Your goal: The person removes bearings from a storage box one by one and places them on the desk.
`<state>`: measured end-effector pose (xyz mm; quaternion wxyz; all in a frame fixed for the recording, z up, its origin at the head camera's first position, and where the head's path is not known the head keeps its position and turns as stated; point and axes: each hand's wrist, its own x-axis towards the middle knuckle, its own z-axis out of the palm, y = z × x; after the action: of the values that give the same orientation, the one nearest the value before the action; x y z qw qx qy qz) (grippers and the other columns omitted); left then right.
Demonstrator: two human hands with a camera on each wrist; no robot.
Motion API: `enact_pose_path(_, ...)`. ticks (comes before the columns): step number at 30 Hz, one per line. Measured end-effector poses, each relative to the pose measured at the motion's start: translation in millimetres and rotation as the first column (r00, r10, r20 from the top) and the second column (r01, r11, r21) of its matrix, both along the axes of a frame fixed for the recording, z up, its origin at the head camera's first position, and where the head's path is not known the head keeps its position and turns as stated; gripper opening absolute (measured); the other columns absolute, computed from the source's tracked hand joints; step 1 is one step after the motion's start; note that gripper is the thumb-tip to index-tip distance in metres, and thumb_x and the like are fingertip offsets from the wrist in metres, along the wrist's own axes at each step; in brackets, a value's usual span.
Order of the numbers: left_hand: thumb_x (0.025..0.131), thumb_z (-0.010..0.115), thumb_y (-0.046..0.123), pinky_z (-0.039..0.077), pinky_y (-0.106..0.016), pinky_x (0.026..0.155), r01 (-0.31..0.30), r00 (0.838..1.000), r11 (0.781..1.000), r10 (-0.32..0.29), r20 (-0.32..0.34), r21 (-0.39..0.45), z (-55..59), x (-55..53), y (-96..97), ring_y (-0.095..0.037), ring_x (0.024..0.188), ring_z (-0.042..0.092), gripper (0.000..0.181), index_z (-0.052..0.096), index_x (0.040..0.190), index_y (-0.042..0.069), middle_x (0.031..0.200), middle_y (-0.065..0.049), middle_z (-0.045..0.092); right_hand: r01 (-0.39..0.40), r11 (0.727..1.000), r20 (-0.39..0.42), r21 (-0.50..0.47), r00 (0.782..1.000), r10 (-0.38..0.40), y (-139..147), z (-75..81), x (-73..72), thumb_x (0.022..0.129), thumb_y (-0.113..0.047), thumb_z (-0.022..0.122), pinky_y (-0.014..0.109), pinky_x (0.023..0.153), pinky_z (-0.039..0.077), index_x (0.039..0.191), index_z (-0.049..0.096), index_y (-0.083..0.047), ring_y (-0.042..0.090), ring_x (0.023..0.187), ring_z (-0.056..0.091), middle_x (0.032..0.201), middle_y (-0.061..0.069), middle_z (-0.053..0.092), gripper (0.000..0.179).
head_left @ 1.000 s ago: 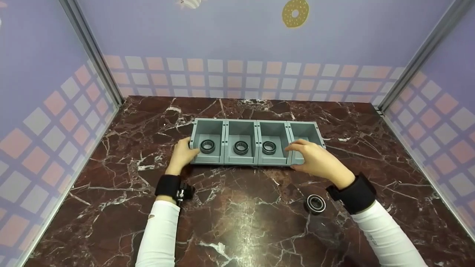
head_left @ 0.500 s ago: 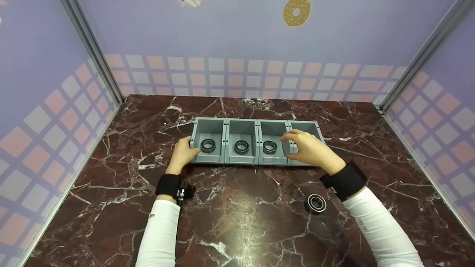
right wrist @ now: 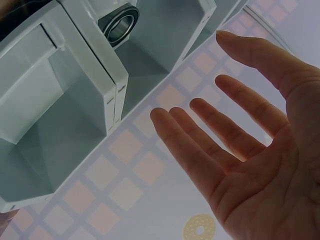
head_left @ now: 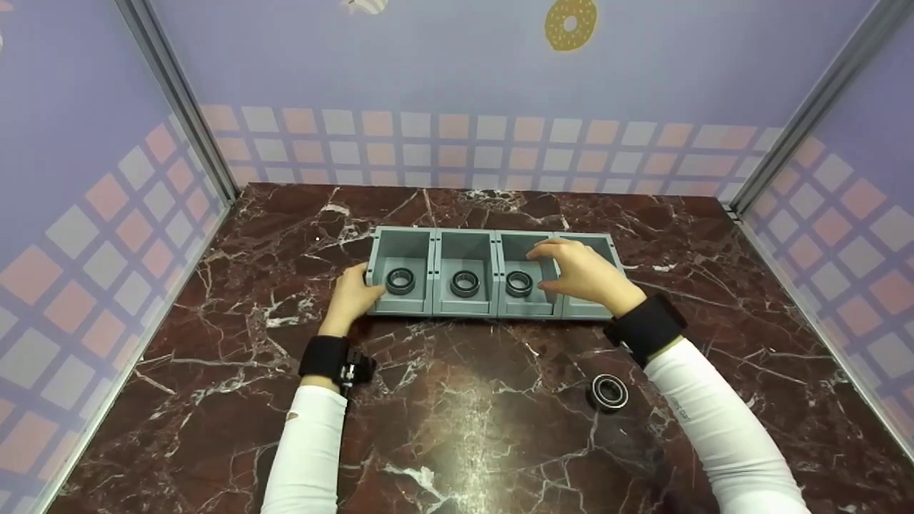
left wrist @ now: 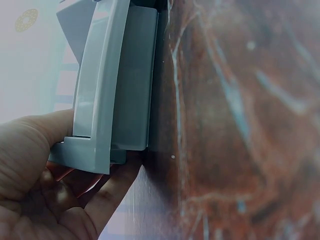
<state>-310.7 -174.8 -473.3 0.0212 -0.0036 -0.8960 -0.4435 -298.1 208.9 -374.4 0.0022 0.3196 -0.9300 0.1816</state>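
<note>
Bin row, centre of head view: grey-green. Bearing, lower right: black, silver-ringed. Tabletop, below: dark red, white-veined. Rear wall, top: lilac, pink-and-white checks.

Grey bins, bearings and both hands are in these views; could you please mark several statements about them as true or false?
1. The left hand grips one end of the row of grey bins. True.
2. Each hand holds something. False: the right hand holds nothing.
3. Three bearings lie in the row, each in a separate bin. True.
4. Every bearing is inside a bin. False: a loose bearing lies on the table, nearer the person than the row.
</note>
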Motion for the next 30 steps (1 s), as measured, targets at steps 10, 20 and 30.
enact_pose_path(10, 0.090, 0.064, 0.001, 0.050, -0.050, 0.091, -0.001, 1.000, 1.000, 0.002, -0.016, 0.010, -1.3, -0.5, 1.1, -0.041, 0.103, 0.065, 0.050, 0.057, 0.138, -0.013, 0.123, -0.031, 0.067, 0.019, 0.998, 0.061, 0.062, 0.998, -0.022, -14.9, -3.3, -14.3, 0.087, -0.008, 0.081, 0.058, 0.108, 0.041, 0.133, 0.066, 0.004, 0.045, 0.130, 0.054, 0.142, 0.025, 0.058, 0.050)
enact_pose_path(20, 0.092, 0.063, 0.001, 0.049, -0.046, 0.087, 0.004, 1.000, 1.000, -0.005, 0.008, 0.015, 0.5, 0.3, 2.4, -0.040, 0.101, 0.065, 0.052, 0.053, 0.142, -0.012, 0.126, -0.031, 0.065, -0.002, 0.998, 0.070, 0.068, 0.998, -0.003, -23.7, -15.4, -26.5, 0.087, -0.006, 0.078, 0.055, 0.108, 0.041, 0.132, 0.065, 0.007, 0.043, 0.128, 0.056, 0.132, 0.024, 0.065, 0.048)
enact_pose_path(30, 0.091, 0.063, 0.000, 0.047, -0.035, 0.072, 0.003, 1.000, 1.000, -0.003, -0.008, 0.024, -1.2, 2.0, -0.1, -0.031, 0.082, 0.064, 0.046, 0.059, 0.136, -0.011, 0.110, -0.028, 0.069, 0.010, 0.996, 0.112, 0.092, 0.994, -0.021, -30.3, -27.6, -37.5, 0.089, -0.006, 0.077, 0.052, 0.108, 0.042, 0.134, 0.064, 0.006, 0.042, 0.127, 0.057, 0.134, 0.024, 0.064, 0.049)
